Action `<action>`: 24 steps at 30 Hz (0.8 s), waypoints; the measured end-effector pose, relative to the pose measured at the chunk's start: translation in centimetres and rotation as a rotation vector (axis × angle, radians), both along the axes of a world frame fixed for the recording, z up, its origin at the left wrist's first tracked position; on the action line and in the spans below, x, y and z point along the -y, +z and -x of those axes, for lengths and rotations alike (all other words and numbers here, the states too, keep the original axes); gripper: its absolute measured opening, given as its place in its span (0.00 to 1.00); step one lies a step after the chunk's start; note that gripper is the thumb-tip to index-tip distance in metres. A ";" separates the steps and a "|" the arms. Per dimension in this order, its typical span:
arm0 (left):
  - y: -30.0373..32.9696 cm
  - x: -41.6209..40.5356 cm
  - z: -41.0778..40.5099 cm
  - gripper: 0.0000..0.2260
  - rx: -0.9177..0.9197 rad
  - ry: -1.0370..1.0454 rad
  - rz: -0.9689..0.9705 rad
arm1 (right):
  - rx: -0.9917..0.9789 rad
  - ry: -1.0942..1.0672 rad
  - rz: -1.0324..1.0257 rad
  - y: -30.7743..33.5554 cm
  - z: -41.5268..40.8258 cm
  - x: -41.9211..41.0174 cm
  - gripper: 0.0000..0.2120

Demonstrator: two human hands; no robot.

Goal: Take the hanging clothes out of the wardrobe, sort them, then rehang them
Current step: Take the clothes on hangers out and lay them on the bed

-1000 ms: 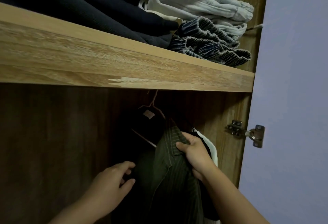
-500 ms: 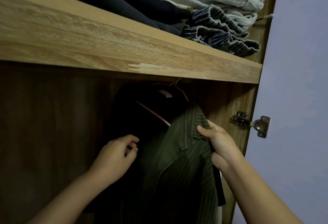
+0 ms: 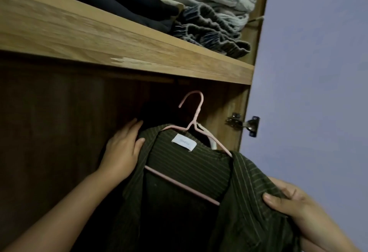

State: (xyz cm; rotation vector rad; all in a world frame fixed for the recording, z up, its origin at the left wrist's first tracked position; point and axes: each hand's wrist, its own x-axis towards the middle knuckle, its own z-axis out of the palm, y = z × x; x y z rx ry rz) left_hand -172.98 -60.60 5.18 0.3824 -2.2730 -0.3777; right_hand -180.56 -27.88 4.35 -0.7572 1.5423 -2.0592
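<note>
Two grips on one garment | right hand (image 3: 294, 206) curled tight, thumb pinching olive pinstriped shirt (image 3: 199, 172) at its shoulder | left hand (image 3: 124, 150) nearly flat, fingers straight against other shoulder | shirt on thin pink hanger (image 3: 192, 124), hook free below wooden shelf (image 3: 119, 46) | folded ribbed clothes (image 3: 209, 22) stacked on shelf | metal hinge (image 3: 244, 123) at right

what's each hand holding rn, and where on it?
Right hand grips the green shirt by its right shoulder. Left hand rests on the shirt's left shoulder edge, fingers fairly straight; no clear grip.
</note>
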 end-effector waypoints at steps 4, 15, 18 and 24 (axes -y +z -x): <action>-0.8 -3.9 0.4 0.19 0.190 -0.122 0.046 | -0.044 -0.037 -0.066 -0.8 -1.6 -6.3 0.39; -3.8 -24.0 -2.1 0.09 -0.027 -0.328 -0.174 | -0.440 -0.626 -0.469 -1.5 -10.7 -26.7 0.19; -4.9 -29.6 -3.1 0.09 -0.056 -0.399 -0.276 | -0.605 -0.831 -0.693 -2.4 -13.6 -31.1 0.18; -6.8 -38.9 -3.6 0.07 0.013 -0.622 -0.427 | -0.725 -1.296 -0.984 -4.9 -19.2 -38.1 0.09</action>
